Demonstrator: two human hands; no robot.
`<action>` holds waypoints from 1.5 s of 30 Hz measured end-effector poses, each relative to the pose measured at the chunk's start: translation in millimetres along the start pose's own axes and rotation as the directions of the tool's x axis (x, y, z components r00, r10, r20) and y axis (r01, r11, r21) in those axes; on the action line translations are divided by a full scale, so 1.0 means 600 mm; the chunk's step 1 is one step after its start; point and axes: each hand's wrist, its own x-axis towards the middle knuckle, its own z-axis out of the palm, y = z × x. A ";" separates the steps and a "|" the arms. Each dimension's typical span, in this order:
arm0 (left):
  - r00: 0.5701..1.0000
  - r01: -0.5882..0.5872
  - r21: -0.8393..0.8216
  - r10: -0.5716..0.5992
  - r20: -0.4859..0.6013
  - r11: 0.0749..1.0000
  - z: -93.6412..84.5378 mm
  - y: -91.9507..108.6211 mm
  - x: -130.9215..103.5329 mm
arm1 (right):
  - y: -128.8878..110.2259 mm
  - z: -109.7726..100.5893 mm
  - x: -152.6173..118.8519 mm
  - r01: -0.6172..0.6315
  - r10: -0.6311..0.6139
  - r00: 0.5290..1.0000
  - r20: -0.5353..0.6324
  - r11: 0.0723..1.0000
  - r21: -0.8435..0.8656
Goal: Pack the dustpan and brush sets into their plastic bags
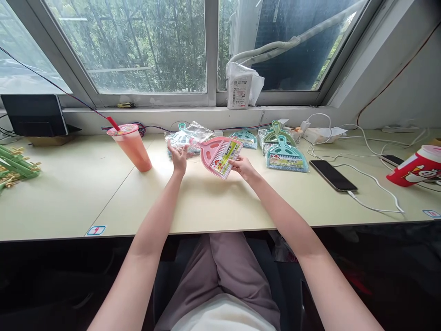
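A pink dustpan-and-brush set [214, 156] with a yellow-green label is held above the table, tilted, its handle pointing left. My right hand [244, 167] grips its lower right edge, by the white bristles. At the handle end is my left hand [178, 156], fingers raised and spread around clear plastic wrap; whether it grips the handle is hard to make out. Behind it lies a wrapped light-blue set [182, 136]. Further right are a small blue set [245, 138], a green set [276, 133] and a wrapped teal set [286, 158].
A tall cup of orange drink [132, 147] with a red straw stands left. On the right are a black phone [333, 175] on a white cable and a red cup [415, 169]. Green stems [17, 168] and a tablet [34, 115] are far left. The window sill holds a box [238, 93].
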 end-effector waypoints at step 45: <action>0.867 0.275 -0.217 -0.144 0.478 0.937 0.057 -0.001 -0.049 | 0.009 0.022 -0.016 0.100 -0.100 0.995 -0.023 0.995 0.009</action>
